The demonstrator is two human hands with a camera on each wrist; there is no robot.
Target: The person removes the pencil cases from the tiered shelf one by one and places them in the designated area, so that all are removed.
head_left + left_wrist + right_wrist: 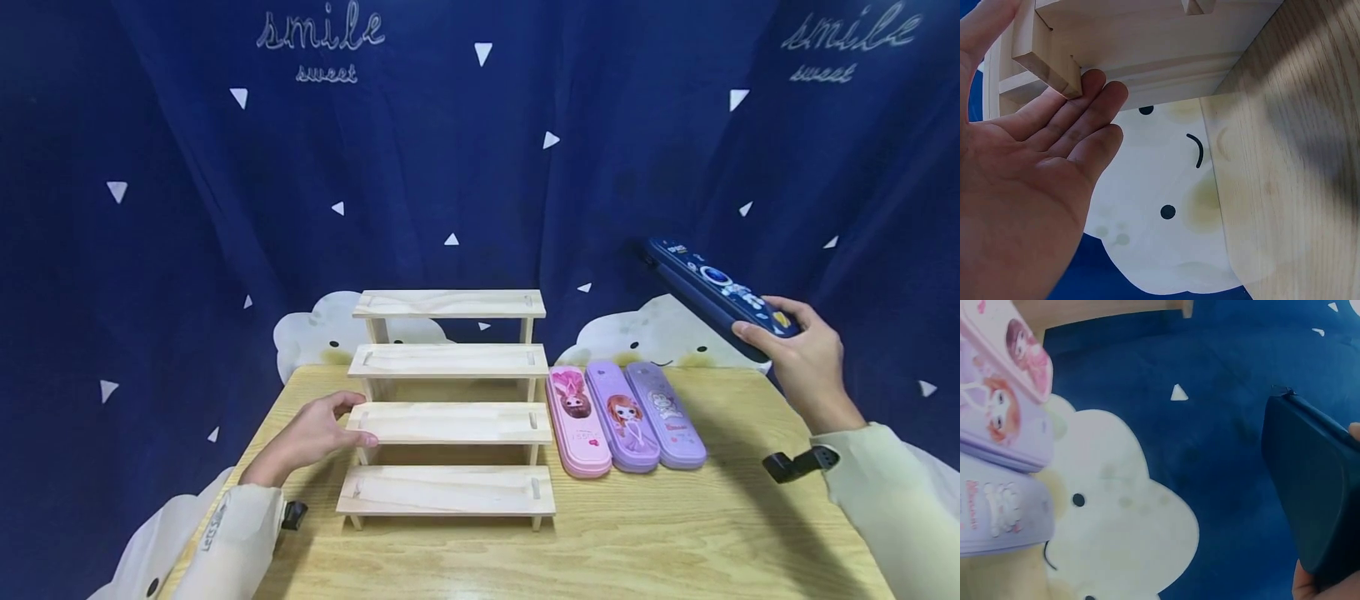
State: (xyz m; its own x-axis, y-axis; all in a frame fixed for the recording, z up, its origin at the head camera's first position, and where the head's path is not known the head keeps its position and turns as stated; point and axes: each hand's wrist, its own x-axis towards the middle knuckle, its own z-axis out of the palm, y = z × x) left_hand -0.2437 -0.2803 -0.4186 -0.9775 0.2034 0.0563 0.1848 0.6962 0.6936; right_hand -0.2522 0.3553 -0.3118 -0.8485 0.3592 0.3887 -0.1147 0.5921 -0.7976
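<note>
A pale wooden stepped display rack with several tiers stands on the table. My left hand holds the left end of one of its lower tiers, thumb at the board's front corner. In the left wrist view, the fingers of that hand reach along the rack's wooden side piece. Raised above the table at the right, my right hand grips a navy pencil case by its near end. Space pictures decorate the case's top; its plain dark underside shows in the right wrist view.
Right of the rack, a pink pencil case, a purple one and a lilac one lie side by side on the wooden table. A dark blue curtain with white cloud figures hangs behind the table.
</note>
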